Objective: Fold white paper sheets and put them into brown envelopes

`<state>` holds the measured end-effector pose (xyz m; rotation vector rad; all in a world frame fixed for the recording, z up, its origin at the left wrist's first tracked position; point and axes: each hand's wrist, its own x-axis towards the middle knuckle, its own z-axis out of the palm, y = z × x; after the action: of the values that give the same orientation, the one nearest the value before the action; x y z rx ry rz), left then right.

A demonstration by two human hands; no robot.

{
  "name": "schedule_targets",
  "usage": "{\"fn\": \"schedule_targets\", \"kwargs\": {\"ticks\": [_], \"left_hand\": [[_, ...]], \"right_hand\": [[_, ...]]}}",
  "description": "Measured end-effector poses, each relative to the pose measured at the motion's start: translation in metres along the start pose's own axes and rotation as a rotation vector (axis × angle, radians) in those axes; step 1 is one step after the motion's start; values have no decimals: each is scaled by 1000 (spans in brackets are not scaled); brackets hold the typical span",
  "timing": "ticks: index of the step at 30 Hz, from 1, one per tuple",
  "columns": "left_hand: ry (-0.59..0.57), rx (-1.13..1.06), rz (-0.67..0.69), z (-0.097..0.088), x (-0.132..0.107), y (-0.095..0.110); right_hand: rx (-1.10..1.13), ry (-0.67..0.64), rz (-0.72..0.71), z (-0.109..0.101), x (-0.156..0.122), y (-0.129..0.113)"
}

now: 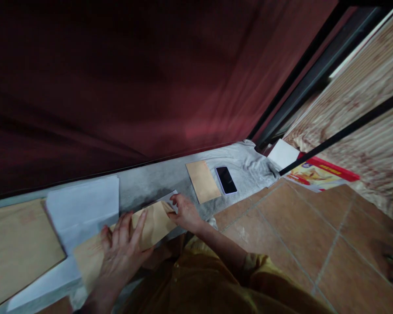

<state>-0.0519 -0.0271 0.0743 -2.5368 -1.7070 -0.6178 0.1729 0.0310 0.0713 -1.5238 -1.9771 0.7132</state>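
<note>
A long brown paper envelope lies slantwise close to my body. My left hand rests on it with the fingers spread, pressing it from above. At the envelope's right end, my right hand has its fingers curled in a pinch on a white paper that shows at the envelope's opening. How far the paper reaches inside is hidden. To the right of that hand lies a smaller brown envelope, apart from it.
A phone lies beside the smaller envelope on the grey cloth. At left are a white paper stack and large brown envelopes. A dark red curtain hangs behind. A colourful box stands on the tiled floor.
</note>
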Motion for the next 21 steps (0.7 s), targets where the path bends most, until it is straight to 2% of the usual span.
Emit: {"fn": "schedule_targets", "kwargs": {"ticks": [2, 4, 8, 11, 17, 21], "left_hand": [[-9, 17, -1, 1, 2, 3], [-3, 28, -8, 3, 4, 7], [-6, 36, -23, 7, 6, 12], [-26, 41, -25, 6, 8, 15], [-60, 22, -23, -2, 18, 19], [-97, 18, -17, -3, 21, 19]], "right_hand": [[-213, 32, -90, -3, -2, -1], [-333, -8, -170, -5, -5, -1], [-282, -85, -207, -7, -9, 1], [-49, -133, -154, -11, -11, 1], [798, -334, -2, -15, -8, -5], [1086, -366, 218, -10, -6, 0]]}}
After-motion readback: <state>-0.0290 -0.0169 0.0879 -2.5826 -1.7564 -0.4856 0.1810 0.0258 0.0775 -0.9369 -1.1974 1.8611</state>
